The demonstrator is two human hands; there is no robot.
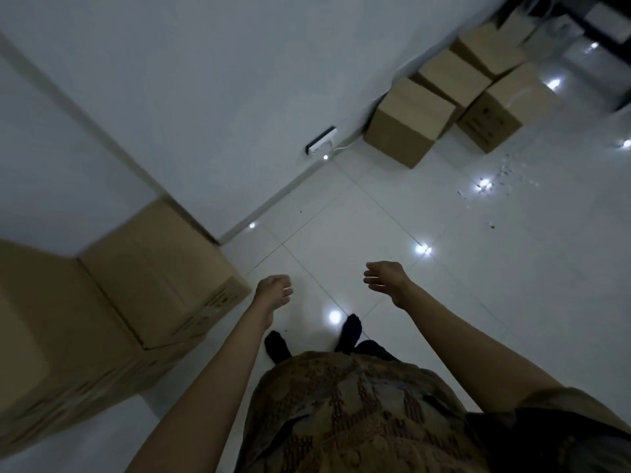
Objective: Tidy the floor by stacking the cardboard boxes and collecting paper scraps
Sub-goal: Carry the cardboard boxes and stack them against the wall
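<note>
I stand on a glossy white tiled floor. My left hand [273,292] and my right hand [386,279] hang in front of me with loosely curled fingers and hold nothing. A tall stack of large cardboard boxes [102,322] stands close at my left, against the wall corner. Several smaller cardboard boxes [409,121] sit along the wall at the far right, one of them [502,110] out on the floor. Small paper scraps [502,180] lie scattered on the tiles in front of those boxes, well beyond my hands.
A power strip [321,139] with a white cable lies by the wall near the far boxes. Paper bags [519,25] and dark furniture [601,25] fill the top right corner. My feet in dark socks [350,331] stand on the tiles below my hands.
</note>
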